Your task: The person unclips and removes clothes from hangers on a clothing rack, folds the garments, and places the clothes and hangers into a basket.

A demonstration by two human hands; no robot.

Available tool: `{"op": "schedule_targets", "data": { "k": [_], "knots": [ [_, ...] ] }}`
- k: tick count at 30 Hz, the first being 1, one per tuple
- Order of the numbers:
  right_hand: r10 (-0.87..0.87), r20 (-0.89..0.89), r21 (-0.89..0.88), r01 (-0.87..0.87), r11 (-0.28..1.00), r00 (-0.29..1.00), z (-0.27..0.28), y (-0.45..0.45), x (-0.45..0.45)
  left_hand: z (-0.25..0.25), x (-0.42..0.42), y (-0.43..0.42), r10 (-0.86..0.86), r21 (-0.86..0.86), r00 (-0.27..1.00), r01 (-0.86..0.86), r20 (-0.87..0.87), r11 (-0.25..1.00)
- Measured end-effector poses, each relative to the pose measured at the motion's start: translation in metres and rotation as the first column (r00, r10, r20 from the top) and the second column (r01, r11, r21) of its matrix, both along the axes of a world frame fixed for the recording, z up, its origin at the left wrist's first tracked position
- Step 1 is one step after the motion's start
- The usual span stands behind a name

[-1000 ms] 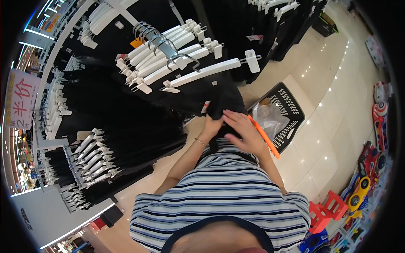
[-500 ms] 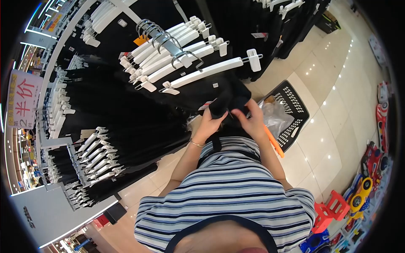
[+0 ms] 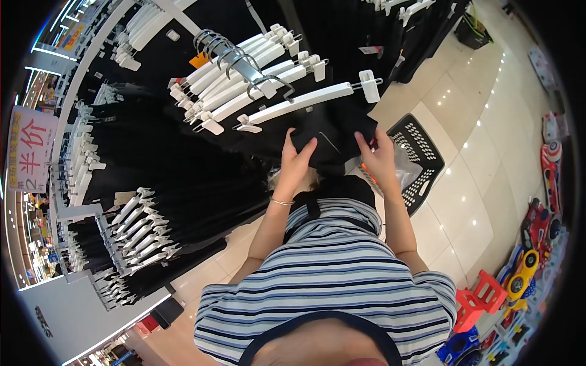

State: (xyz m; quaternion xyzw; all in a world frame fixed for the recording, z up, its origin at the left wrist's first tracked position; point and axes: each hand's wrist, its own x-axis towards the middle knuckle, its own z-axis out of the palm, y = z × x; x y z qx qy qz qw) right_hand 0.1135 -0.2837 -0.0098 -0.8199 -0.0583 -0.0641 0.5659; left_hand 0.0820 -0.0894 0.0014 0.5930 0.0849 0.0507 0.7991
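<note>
A black garment [image 3: 332, 137] hangs from a white clip hanger [image 3: 302, 105] at the front end of the rail. My left hand [image 3: 297, 160] grips its left side between thumb and fingers. On its right side, my right hand [image 3: 377, 158] pinches the cloth. The fabric is spread between both hands, with a thin pale line on it. Several more white hangers [image 3: 244, 79] with black clothes sit close behind on the metal rail arm [image 3: 244, 68].
A black basket [image 3: 421, 143] with an orange handle and a plastic bag stands on the floor at my right. More racks of black clothes [image 3: 159, 158] fill the left. Red plastic stools [image 3: 479, 302] and toy cars [image 3: 522, 277] are at the lower right.
My hands have moved apart and up, from close together on the bunched cloth to its two sides. The cloth now lies spread between them, and less of the basket's orange handle shows.
</note>
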Motion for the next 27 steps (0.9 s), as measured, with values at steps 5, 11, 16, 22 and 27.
{"op": "schedule_targets", "data": {
  "k": [5,11,16,22,27],
  "knots": [
    [-0.14,0.142,-0.132,0.158,0.979,0.98,0.021,0.022,-0.007,0.004,-0.003,-0.007,0.046,0.603,0.997,-0.071,0.056,0.795],
    [0.034,0.078,-0.01,-0.033,0.999,0.996,0.011,0.053,-0.042,-0.013,-0.022,-0.03,-0.068,0.587,0.993,-0.002,0.097,0.81],
    [0.086,0.036,0.176,-0.091,0.98,0.996,-0.006,0.043,-0.039,-0.035,-0.028,-0.027,-0.211,0.375,0.974,0.165,0.083,0.912],
    [0.087,0.049,0.062,-0.09,0.994,0.995,0.001,0.032,-0.054,-0.041,-0.034,-0.041,-0.306,0.351,0.929,0.221,0.207,0.91],
    [0.174,0.043,-0.018,-0.173,0.985,0.984,0.011,0.027,-0.063,-0.041,-0.038,-0.049,-0.328,0.329,0.92,0.249,0.213,0.911]
  ]
}}
